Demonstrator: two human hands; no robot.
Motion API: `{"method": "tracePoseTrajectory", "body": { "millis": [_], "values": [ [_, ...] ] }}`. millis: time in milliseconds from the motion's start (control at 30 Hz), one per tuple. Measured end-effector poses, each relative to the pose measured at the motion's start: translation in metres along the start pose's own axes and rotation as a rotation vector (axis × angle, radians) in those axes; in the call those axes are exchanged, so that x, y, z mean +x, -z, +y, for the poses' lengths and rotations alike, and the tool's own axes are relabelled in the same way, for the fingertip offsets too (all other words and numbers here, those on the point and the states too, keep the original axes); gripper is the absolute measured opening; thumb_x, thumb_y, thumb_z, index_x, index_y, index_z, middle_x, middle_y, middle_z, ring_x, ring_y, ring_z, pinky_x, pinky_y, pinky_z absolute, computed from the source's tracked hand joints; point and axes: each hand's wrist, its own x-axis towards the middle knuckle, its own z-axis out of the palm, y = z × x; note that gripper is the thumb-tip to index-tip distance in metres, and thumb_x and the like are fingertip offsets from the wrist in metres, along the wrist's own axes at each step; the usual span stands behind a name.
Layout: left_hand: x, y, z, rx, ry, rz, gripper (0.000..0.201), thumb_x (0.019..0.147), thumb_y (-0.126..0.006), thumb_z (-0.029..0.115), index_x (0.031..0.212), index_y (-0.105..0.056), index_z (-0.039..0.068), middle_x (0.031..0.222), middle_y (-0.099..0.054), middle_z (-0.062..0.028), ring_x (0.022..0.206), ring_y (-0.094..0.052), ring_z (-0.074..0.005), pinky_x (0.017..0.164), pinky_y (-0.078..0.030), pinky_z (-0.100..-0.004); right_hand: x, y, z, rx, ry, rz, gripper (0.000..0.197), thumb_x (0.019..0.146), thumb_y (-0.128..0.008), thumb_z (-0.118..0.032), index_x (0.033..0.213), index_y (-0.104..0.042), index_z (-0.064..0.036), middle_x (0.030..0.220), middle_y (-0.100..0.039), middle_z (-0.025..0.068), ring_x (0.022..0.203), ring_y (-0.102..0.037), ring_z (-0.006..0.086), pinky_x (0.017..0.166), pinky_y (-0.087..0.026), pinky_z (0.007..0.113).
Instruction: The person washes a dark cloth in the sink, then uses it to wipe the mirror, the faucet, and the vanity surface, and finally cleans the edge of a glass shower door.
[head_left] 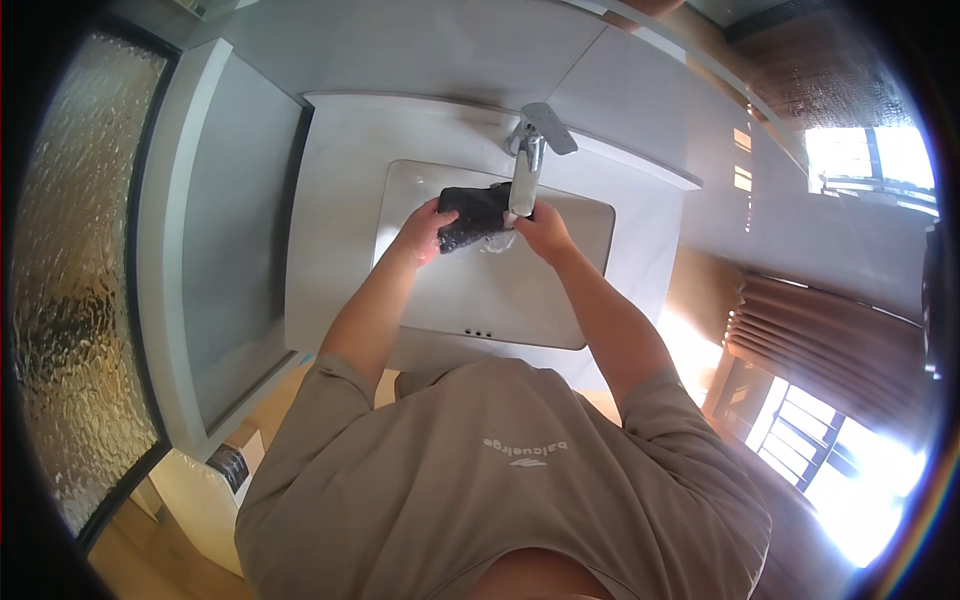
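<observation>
A dark, wet, roughly rectangular thing [472, 215], black and perhaps a folded cloth, is stretched between my hands over the white sink [500, 290]. My left hand [425, 232] is closed on its left end, with the thumb on top. My right hand [543, 230] grips its right end, just beneath the spout, which hides part of that end. The chrome faucet [530, 160] stands at the back of the sink with its lever above. Water runs from it, and clear splashes show along the lower edge of the black thing.
A white countertop [335, 220] surrounds the sink, with a raised ledge at the back. Overflow holes [478, 333] pierce the sink's near wall. A grey panel [240, 240] and textured glass [90, 280] stand at left. A brown curtain [820, 325] and bright window [800, 430] are at right.
</observation>
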Motion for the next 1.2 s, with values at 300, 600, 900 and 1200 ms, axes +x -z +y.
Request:
{"method": "tracePoseTrajectory", "body": {
  "millis": [300, 600, 900, 1200],
  "values": [
    [-0.017, -0.005, -0.011, 0.574, -0.187, 0.427, 0.055, 0.071, -0.075, 0.009, 0.121, -0.053, 0.003, 0.101, -0.063, -0.0142, 0.090, -0.063, -0.0250, 0.082, -0.050, -0.0380, 0.012, -0.026, 0.013, -0.426, 0.177, -0.024, 0.043, 0.081, -0.071, -0.028, 0.118, -0.059, -0.0083, 0.109, -0.063, 0.0143, 0.094, -0.063, 0.0244, 0.082, -0.050, 0.038],
    [0.001, -0.048, 0.003, 1.979, -1.046, 0.152, 0.025, 0.070, -0.074, 0.013, 0.092, -0.069, 0.004, 0.113, -0.061, -0.0177, 0.099, -0.060, -0.0349, 0.086, -0.049, -0.0403, -0.006, 0.002, 0.000, -1.232, 0.392, 0.028, 0.033, 0.073, -0.073, -0.036, 0.099, -0.071, -0.0164, 0.127, -0.056, 0.0131, 0.108, -0.059, 0.0357, 0.088, -0.049, 0.046],
    [0.043, -0.032, -0.005, 0.691, -0.070, -0.081, 0.028, 0.082, -0.066, 0.002, 0.109, -0.060, -0.004, 0.093, -0.069, -0.0097, 0.083, -0.066, -0.0184, 0.071, -0.052, -0.0284, -0.014, 0.059, 0.010, 0.168, -0.150, -0.042, 0.035, 0.081, -0.071, -0.013, 0.114, -0.062, -0.0050, 0.105, -0.065, 0.0103, 0.095, -0.065, 0.0237, 0.080, -0.054, 0.037],
    [0.040, -0.042, -0.065, -0.074, 0.076, 0.178, 0.030, 0.086, -0.059, 0.001, 0.114, -0.051, -0.007, 0.104, -0.061, -0.0188, 0.092, -0.066, -0.0293, 0.079, -0.057, -0.0452, -0.007, 0.040, 0.033, 0.275, -0.112, 0.223, 0.030, 0.084, -0.067, -0.010, 0.113, -0.062, -0.0029, 0.104, -0.066, 0.0096, 0.093, -0.066, 0.0207, 0.076, -0.054, 0.033]
  ]
}}
